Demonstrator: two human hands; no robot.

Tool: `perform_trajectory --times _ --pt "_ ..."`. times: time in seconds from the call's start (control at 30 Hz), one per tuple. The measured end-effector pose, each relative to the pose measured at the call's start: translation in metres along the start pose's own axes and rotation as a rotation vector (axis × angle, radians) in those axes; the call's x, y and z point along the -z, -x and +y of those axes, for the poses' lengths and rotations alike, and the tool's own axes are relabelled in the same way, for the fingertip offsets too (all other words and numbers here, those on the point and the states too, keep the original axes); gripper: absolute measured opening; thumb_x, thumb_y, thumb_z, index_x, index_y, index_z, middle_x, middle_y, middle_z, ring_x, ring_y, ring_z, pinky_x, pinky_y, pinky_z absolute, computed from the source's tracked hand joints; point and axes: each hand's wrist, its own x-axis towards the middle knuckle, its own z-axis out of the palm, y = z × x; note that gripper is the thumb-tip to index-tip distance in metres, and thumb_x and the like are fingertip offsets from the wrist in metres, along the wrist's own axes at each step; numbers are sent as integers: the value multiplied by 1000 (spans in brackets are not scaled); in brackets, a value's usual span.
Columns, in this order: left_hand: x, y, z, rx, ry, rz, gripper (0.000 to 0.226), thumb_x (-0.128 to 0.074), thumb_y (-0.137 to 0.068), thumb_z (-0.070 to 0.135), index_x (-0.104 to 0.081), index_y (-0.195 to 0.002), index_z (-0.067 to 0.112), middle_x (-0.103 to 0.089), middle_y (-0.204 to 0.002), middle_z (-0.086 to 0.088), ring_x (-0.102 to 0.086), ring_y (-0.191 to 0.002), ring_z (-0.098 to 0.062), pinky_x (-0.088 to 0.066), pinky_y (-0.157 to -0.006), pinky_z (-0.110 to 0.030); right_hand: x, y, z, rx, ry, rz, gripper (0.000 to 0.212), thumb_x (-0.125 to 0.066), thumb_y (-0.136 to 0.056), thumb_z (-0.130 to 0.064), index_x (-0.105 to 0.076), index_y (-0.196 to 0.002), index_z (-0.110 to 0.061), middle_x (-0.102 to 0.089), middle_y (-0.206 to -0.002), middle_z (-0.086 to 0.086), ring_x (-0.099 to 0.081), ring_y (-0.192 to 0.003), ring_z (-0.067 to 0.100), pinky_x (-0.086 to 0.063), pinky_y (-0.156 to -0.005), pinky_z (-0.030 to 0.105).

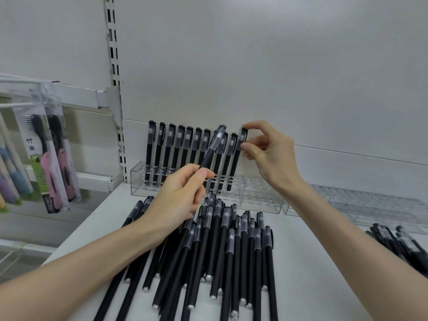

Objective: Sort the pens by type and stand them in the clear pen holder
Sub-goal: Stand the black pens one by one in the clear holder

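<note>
While the right hand point(268, 149) pinches the cap of the rightmost standing pen point(237, 158) in the clear pen holder point(261, 201), its fingers point(254, 125) closed on it, the left hand point(178, 195) grips a tilted pen point(212, 147) by its barrel, cap up, in front of the upright row point(180, 147). Beneath the left hand a pile of black pens point(231, 251) lies on the white shelf point(312, 274), just before the holder

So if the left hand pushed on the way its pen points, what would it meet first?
Probably the row of black capped pens standing in the clear plastic holder; the black pen in the left hand overlaps them, though depth is unclear.
</note>
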Motion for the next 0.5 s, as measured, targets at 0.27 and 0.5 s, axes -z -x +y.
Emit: perform_trajectory --times 0.27,0.5 --pt "0 0 -1 -1 22 -14 24 -38 -101 19 -61 -103 15 -42 -57 2 -29 -42 -5 -24 -39 -15 -3 14 -4 -4 43 42 28 -67 -87 -13 -64 -112 -25 -67 -73 -3 -65 -64 14 -56 -74 40" --pt "-1 0 -6 -121 -68 -68 16 -52 -95 18 -65 -105 19 -59 -60 -1 -38 -47 -10 -32 -43 -14 -9 43 -39 -145 -550 -76 29 -68 -85 -14 -56 -110 -13 -74 -79 3 -71 -73 18 -55 -67 25"
